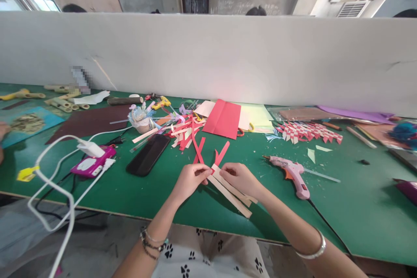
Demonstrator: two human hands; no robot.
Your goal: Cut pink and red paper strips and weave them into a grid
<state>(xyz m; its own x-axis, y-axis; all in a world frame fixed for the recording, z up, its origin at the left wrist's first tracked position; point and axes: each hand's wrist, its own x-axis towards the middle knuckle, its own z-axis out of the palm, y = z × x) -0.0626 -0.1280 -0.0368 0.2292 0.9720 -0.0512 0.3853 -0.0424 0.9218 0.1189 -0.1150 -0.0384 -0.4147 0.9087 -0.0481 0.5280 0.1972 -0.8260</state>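
Note:
Between my two hands, red paper strips [223, 153] and cream paper strips [233, 195] cross each other just above the green table's front part. My left hand [194, 179] pinches the crossing from the left, thumb against fingers. From the right, my right hand [240, 178] is closed on the strips too. The red ends point up and away, while the cream ends fan down to the right. Fingers cover part of the crossing, so how the strips interlock there cannot be made out.
A black phone [148, 155] and a purple power strip [94, 161] with white cables lie left. A pink glue gun [291, 173] rests right, its cord trailing forward. Behind are red paper [223, 119], loose strips [184, 132] and a woven red-white piece [309, 132]. Another person's hand [3, 132] shows far left.

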